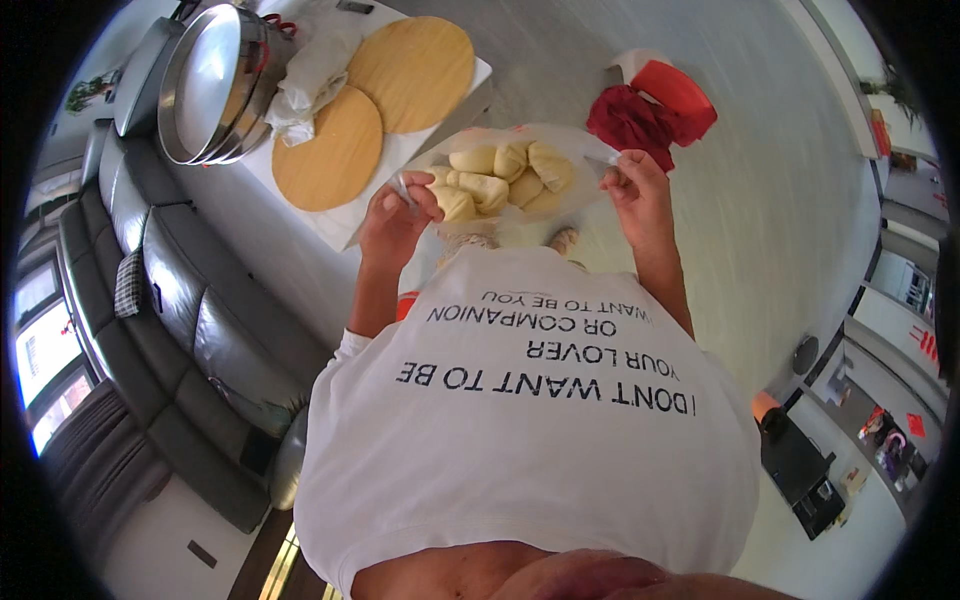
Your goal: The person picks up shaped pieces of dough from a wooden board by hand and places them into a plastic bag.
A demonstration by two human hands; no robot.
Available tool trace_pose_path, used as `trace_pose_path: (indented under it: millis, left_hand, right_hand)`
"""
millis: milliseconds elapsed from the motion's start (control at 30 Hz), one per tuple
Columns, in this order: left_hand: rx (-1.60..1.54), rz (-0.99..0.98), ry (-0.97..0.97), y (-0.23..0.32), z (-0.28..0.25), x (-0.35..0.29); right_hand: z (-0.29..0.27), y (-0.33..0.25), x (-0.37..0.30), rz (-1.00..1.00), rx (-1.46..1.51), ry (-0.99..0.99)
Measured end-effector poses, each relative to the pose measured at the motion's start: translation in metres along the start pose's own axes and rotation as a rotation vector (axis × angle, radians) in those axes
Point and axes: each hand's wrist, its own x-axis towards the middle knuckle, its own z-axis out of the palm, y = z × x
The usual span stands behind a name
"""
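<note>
Between my two hands a clear plastic bag [450, 150] is stretched wide, its mouth spread toward me. Inside lie several pale yellow lumps that look like steamed buns or dough pieces [484, 188]. My left hand [397, 212] pinches the bag's left edge between thumb and fingers. On the other side my right hand [638, 190] is closed on the bag's right edge. The bag hangs in front of my waist, above the floor, with its left part close to the white table's corner.
On the white table [262, 172] at the upper left lie two round wooden boards [328, 150], a crumpled plastic bag [312, 85] and stacked metal steamer pans [205, 85]. Dark red cloth [630, 122] rests by a red stool [680, 100]. A dark leather sofa [215, 290] runs along the left.
</note>
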Motion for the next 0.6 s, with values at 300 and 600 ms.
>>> trace_pose_path:
  millis: [300,600]
  left_hand:
    - [0.009,0.012,0.115,-0.081,0.028,0.018]
    - [-0.124,0.249,0.300,-0.058,0.007,-0.026]
  right_hand:
    - [-0.026,-0.011,0.011,0.008,-0.231,-0.113]
    - [0.037,0.008,0.060,0.091,-0.279,-0.353]
